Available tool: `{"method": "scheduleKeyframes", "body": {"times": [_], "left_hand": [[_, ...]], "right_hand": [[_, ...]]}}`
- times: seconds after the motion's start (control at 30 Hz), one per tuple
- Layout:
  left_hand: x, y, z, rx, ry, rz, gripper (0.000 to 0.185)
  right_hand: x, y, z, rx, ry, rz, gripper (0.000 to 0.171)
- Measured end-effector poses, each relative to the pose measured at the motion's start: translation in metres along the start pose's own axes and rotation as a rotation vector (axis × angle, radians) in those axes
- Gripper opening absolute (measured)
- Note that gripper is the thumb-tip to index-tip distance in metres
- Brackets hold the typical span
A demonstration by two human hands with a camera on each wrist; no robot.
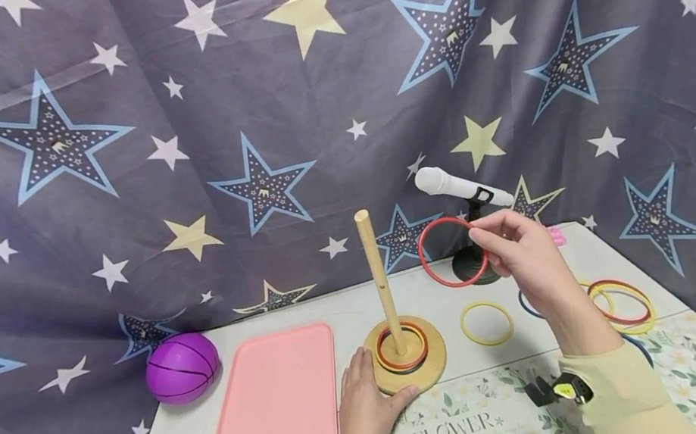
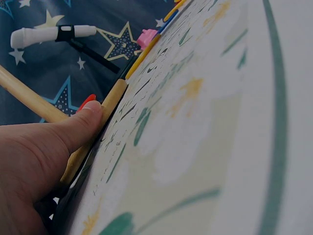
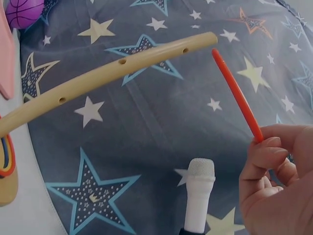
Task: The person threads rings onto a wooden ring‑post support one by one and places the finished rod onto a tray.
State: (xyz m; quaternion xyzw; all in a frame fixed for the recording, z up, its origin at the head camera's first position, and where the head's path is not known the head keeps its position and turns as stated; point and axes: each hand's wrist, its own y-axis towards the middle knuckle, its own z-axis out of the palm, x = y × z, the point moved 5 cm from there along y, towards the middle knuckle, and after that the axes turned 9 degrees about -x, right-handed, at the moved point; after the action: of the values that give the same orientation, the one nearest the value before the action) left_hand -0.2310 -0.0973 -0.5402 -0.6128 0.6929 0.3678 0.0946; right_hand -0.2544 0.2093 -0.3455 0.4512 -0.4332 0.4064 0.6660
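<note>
In the head view my right hand (image 1: 518,250) pinches a red ring (image 1: 426,265) between thumb and fingertips, raised right of the wooden peg (image 1: 380,281). The right wrist view shows the red ring (image 3: 238,96) nearly edge-on near the peg's top (image 3: 208,40), apart from it. My left hand (image 1: 367,402) rests against the left and front edge of the round wooden base (image 1: 436,356), fingers fairly straight, its thumb (image 2: 85,122) touching the rim. Red, yellow and dark rings (image 1: 382,361) lie around the peg's foot.
A yellow ring (image 1: 464,328) lies right of the base. Several coloured rings (image 1: 646,328) overlap farther right, partly behind my forearm. A white microphone (image 1: 453,184) on a black stand is behind. At left are a pink tray (image 1: 272,422) and purple ball (image 1: 182,367).
</note>
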Motion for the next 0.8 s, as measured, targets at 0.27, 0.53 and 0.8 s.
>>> {"method": "scheduleKeyframes", "body": {"times": [0.27, 0.53, 0.8], "left_hand": [[0.002, -0.001, 0.002, -0.001, -0.002, 0.011, 0.111], [0.0, -0.002, -0.002, 0.004, -0.006, 0.0, 0.113], [-0.001, 0.0, -0.001, 0.014, -0.005, -0.016, 0.111]], "right_hand": [[0.015, -0.001, 0.018, 0.031, 0.009, -0.019, 0.012], [0.027, 0.001, 0.039, 0.077, 0.053, -0.046, 0.008], [0.034, 0.002, 0.058, 0.084, 0.075, -0.065, 0.006]]}}
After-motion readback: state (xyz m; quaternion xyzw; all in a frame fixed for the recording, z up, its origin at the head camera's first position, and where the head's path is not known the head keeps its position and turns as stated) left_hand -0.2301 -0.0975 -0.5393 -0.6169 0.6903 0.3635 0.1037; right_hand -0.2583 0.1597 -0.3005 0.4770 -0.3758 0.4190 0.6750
